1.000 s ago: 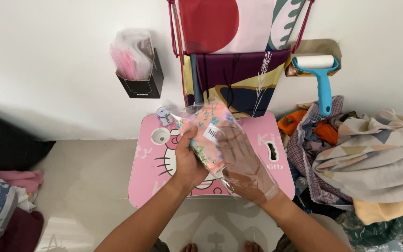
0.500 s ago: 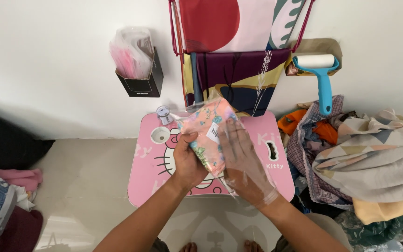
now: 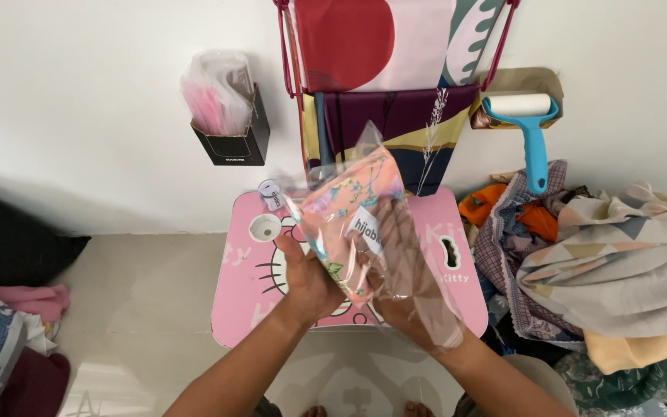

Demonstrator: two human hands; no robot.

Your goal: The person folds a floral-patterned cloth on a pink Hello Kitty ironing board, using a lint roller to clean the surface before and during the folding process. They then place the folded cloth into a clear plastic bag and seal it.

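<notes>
A folded peach floral cloth sits inside a clear plastic bag with a small white label. I hold it up over a small pink table. My left hand grips the package from below on its left side. My right hand is inside the clear bag up to the wrist, its fingers against the cloth.
A black wall holder stuffed with plastic bags hangs at the left. Printed cloths hang on a pink rack above the table. A blue lint roller hangs at the right, over a heap of fabrics. More clothes lie at the lower left.
The package has tilted slightly and risen a little. Both hands stay on it in much the same place.
</notes>
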